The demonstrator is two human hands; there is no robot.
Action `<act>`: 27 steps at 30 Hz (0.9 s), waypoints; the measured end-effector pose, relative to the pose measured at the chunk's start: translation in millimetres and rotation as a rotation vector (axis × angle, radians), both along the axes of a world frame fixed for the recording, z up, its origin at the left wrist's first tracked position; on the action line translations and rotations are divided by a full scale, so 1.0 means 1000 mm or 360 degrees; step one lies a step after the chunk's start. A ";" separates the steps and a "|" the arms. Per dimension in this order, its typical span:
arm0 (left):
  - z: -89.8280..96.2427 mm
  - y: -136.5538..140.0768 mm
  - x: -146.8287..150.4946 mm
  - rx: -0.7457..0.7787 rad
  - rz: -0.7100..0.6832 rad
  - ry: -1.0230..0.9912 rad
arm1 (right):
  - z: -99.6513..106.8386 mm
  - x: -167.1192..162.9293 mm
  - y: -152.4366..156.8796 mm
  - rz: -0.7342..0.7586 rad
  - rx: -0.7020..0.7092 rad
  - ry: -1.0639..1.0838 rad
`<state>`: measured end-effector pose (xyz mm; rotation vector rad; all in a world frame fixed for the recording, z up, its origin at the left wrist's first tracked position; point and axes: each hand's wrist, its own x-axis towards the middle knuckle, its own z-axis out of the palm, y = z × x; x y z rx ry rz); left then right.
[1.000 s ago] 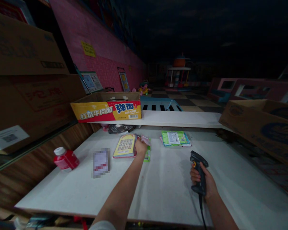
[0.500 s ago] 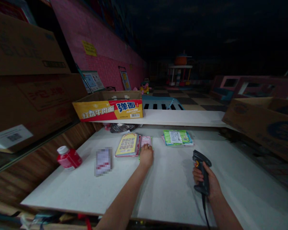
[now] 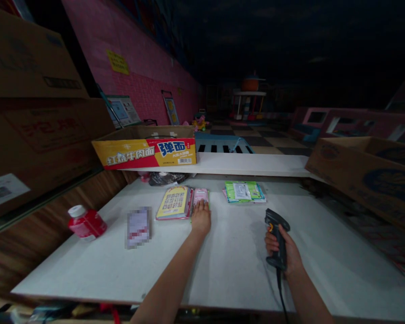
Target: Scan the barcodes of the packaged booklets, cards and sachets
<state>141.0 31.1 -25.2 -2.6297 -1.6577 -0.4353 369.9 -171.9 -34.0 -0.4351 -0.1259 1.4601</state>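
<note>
My left hand [image 3: 201,218] lies flat, fingers stretched forward, on a small pink packet [image 3: 201,194] and covers much of it. Just left of that packet is a stack of yellow-covered booklets or packs [image 3: 174,203]. My right hand [image 3: 290,252] is wrapped round the grip of a black barcode scanner [image 3: 277,238], held above the table with its cable hanging down. Beyond the scanner, several green packets [image 3: 245,192] lie in a pile, a white label facing up.
On the white table [image 3: 101,274] are a red bottle with a white cap [image 3: 87,222] and a blurred-out pack [image 3: 139,227]. A noodle carton [image 3: 145,153] stands on the raised shelf [image 3: 249,164]. Cardboard boxes stand at the left [image 3: 47,135] and right [image 3: 364,175].
The view has shifted slightly, so everything sits a little further left. My left hand's fingers lie flatter on the pink packet. The scanner stays in my right hand.
</note>
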 end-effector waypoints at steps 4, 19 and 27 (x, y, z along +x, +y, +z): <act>0.013 -0.005 0.006 0.0042 0.0041 -0.0055 | -0.004 0.002 0.003 0.0007 0.0025 -0.0029; 0.013 0.006 0.140 -0.0937 0.0622 -0.1892 | -0.001 0.000 0.008 0.0037 0.0034 -0.0011; 0.011 0.006 0.142 -0.0889 0.0731 -0.2045 | 0.000 0.000 0.009 -0.0002 0.0044 -0.0020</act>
